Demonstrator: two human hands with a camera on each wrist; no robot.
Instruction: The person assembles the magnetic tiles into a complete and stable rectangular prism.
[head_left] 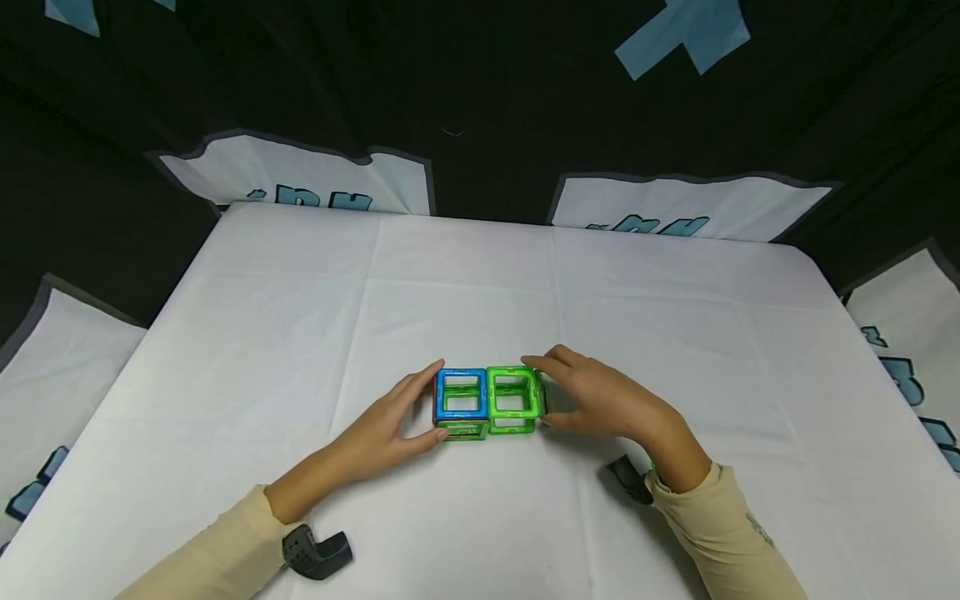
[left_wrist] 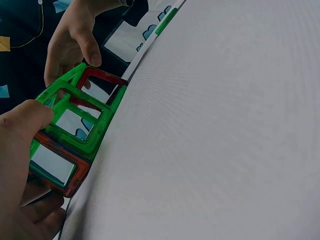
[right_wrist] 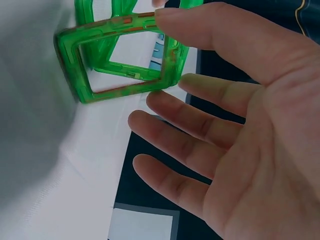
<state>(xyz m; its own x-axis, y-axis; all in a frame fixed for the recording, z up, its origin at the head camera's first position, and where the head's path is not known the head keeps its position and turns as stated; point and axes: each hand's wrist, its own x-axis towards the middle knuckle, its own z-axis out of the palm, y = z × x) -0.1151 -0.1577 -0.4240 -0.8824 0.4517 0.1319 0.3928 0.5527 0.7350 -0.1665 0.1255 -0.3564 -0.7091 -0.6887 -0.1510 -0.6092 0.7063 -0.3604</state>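
Two open cubes of magnetic tiles stand side by side on the white table. A blue tile [head_left: 462, 415] tops the left one and a green tile [head_left: 513, 413] the right one. My left hand [head_left: 382, 429] holds the left cube, thumb at the near side and index finger at the far side. In the left wrist view a red-orange tile [left_wrist: 78, 176] shows at that end. My right hand [head_left: 600, 400] pinches the right end between thumb and index finger. There, the right wrist view shows an upright green tile [right_wrist: 75, 75]; the other three fingers are spread below it.
A white cloth [head_left: 450, 292] with fold creases covers the table. Dark curtains [head_left: 487, 108] with white, blue-lettered panels [head_left: 300, 171] hang around it. Black wrist cameras [head_left: 318, 557] sit on both forearms, over beige sleeves.
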